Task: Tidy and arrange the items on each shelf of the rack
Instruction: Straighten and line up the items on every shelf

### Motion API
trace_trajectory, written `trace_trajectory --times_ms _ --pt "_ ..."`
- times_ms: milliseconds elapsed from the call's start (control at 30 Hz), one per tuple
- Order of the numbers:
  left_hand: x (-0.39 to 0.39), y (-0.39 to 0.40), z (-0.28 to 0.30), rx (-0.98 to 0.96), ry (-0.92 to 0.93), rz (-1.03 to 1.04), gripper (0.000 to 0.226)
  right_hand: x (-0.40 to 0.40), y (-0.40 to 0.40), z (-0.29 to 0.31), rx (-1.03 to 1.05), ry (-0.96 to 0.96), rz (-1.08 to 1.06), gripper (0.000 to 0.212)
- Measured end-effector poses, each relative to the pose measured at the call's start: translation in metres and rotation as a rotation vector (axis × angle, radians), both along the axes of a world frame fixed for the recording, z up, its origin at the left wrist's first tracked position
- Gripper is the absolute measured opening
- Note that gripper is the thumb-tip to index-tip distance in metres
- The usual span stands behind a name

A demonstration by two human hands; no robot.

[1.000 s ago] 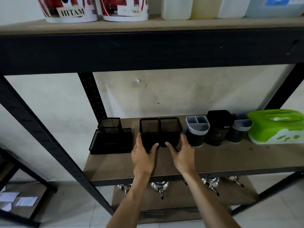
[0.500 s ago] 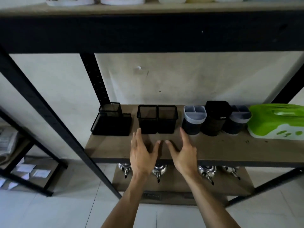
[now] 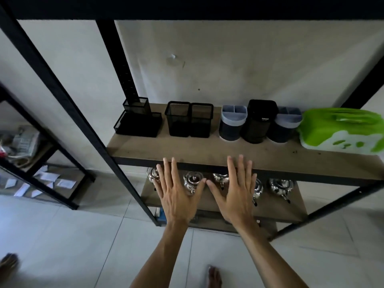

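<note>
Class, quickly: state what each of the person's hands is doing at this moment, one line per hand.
Left hand: open, fingers straight and spread, holding nothing.
Right hand: open, fingers straight and spread, holding nothing.

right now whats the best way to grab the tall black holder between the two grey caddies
Probably from the front, hand wrapped round the lower body of the tall black holder. The grey caddies crowd both its sides, leaving little finger room, while its front face is clear and it stands upright. Both hands are free.
</note>
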State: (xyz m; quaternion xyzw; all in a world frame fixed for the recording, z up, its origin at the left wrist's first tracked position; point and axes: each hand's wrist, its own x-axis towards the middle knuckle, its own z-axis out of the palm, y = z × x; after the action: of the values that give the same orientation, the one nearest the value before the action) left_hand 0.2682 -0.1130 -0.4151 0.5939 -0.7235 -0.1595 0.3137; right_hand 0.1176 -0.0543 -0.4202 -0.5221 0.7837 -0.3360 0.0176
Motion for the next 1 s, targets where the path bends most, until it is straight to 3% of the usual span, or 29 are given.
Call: trace_trajectory --times_ms 533,800,1000 --pt "-0.027 0.136 -0.055 0.177 -0.009 -0.255 0.104 -0.018 0.163 -0.046 0.176 -0.113 -0.146 0.089" --pt "-0.046 0.156 -0.085 0.169 -0.045 -0.287 0.099 -0.038 0.190 -0.071 0.224 0.004 -0.166 0.089" --pt "-0.072 0.143 -0.147 0.138 -0.089 -0.327 0.099 -0.072 0.183 -0.129 0.226 0.073 -0.144 0.089"
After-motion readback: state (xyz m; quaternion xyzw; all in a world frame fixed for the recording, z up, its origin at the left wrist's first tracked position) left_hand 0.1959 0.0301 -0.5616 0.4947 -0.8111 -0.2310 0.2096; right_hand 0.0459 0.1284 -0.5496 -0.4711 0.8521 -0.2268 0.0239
